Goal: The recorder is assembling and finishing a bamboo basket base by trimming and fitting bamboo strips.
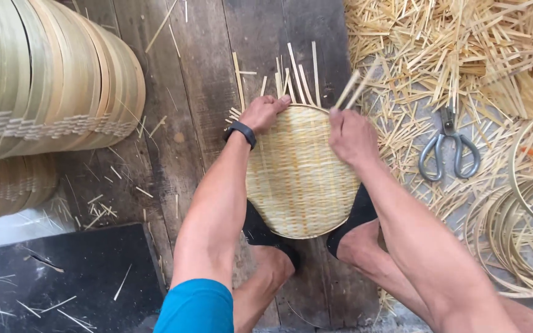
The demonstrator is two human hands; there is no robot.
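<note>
A round woven bamboo tray (297, 179) lies on the wooden floor, pinned at its near edge by my two feet in black socks. My left hand (263, 113), with a black band on the wrist, presses on the tray's far left rim. My right hand (350, 135) sits at the far right rim and pinches loose bamboo strips (353, 89) that stick up from the edge. More strip ends (297, 77) fan out beyond the far rim.
A stack of finished round trays (44, 80) stands on edge at the left. Grey-handled scissors (448, 148) lie among scattered bamboo offcuts (451, 55) at the right. Coiled bamboo hoops (519, 222) sit at the right edge. A dark mat (50, 277) lies at lower left.
</note>
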